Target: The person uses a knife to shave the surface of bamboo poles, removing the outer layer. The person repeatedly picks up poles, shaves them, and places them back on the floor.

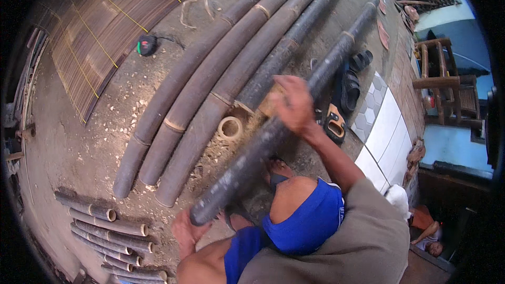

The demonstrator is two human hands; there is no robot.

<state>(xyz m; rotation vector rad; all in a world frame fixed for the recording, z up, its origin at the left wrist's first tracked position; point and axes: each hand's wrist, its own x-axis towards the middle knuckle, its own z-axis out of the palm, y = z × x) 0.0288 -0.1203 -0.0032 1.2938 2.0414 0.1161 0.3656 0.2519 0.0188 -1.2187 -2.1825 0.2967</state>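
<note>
A long, dark grey-black bamboo pole (261,147) with pale blotches slants across the work area, its near end low in front of the person and its far end toward the upper right. The left hand (188,234) is at the near end; its fingers are partly hidden, so I cannot tell whether they close around it. The right hand (295,106) lies over the pole farther up, fingers bent but blurred; I cannot tell whether they grip.

To the pole's left, 4 long brown and dark bamboo poles (202,92) lie side by side on the grey concrete floor (68,144). A pale, round bamboo ring (230,128) sits near the end of the rightmost of these 4. To the right of the held pole, a handsaw with a tan wooden handle (335,122) lies beside black strapped sandals (349,90). Short cut bamboo pieces (113,239) lie grouped at lower left.
</note>
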